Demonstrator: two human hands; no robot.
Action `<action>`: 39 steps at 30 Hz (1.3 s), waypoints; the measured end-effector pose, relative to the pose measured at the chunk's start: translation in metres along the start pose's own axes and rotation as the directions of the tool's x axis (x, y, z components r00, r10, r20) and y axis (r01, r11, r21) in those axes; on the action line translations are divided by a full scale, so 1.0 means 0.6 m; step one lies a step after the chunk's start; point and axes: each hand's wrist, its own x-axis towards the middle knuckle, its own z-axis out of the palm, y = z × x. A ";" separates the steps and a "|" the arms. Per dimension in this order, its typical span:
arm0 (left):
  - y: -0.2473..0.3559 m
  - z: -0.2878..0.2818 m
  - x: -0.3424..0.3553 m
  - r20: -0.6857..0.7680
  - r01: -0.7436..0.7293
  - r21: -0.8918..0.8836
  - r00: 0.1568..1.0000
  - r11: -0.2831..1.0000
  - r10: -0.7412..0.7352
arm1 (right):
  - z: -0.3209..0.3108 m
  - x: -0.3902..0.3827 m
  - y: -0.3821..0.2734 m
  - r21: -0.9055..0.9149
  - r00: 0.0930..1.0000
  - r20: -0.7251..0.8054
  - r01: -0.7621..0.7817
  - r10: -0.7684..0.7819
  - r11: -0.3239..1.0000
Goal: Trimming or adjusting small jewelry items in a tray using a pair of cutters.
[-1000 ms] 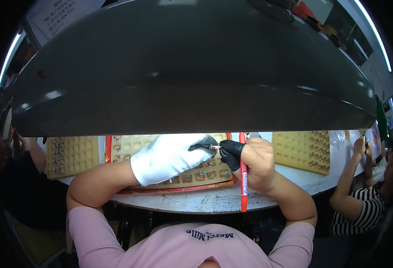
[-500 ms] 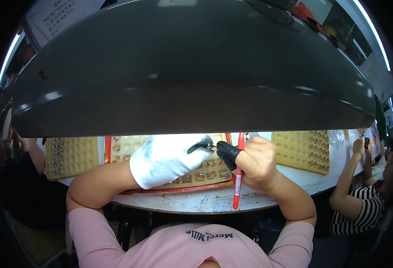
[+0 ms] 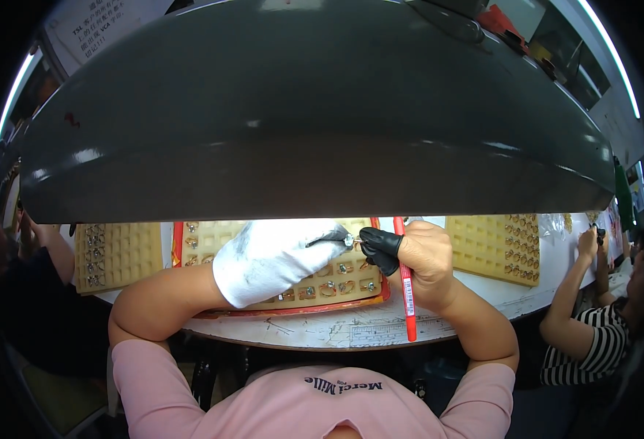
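My left hand [image 3: 278,260], in a white glove smudged grey, is closed in a pinch around one side of a small ring [image 3: 349,240] with a bright stone. From the other side my right hand [image 3: 413,256], black covers on thumb and fingers, pinches the ring's band. A red marker pen [image 3: 407,293] is tucked in the same right hand, its lower end pointing toward me. Both hands hover over a cream ring tray [image 3: 369,287] in a red frame, with several rings in its slots. The glove hides part of that tray.
A dark lamp hood [image 3: 322,124] spans the upper view, low over the hands. Slotted trays partly filled with rings stand left [image 3: 135,256] and right [image 3: 475,252]. A printed ruler [image 3: 380,334] lies along the table's front edge. Other people sit at both sides.
My right hand has turned its fingers on the ring, and the red pen's lower end has swung to the right. The ring's stone now shows more plainly. The left hand has barely moved.
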 end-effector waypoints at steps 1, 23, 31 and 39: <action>0.002 -0.001 0.000 -0.019 0.016 -0.028 1.000 0.999 -0.017 | 0.002 0.002 -0.003 -0.001 1.000 -0.022 -0.009 0.009 1.000; 0.000 0.009 0.000 -0.244 -0.017 -0.059 0.970 0.998 0.002 | 0.011 0.000 0.000 0.138 0.993 0.013 -0.118 0.117 0.983; 0.005 0.010 0.008 -0.264 -0.055 0.005 0.963 0.998 0.054 | 0.016 -0.007 0.006 0.082 0.988 0.065 -0.148 0.143 0.986; 0.027 -0.007 0.023 -0.111 -0.021 0.083 0.993 0.996 0.030 | -0.003 0.002 -0.002 -0.123 0.997 -0.026 0.068 -0.072 0.990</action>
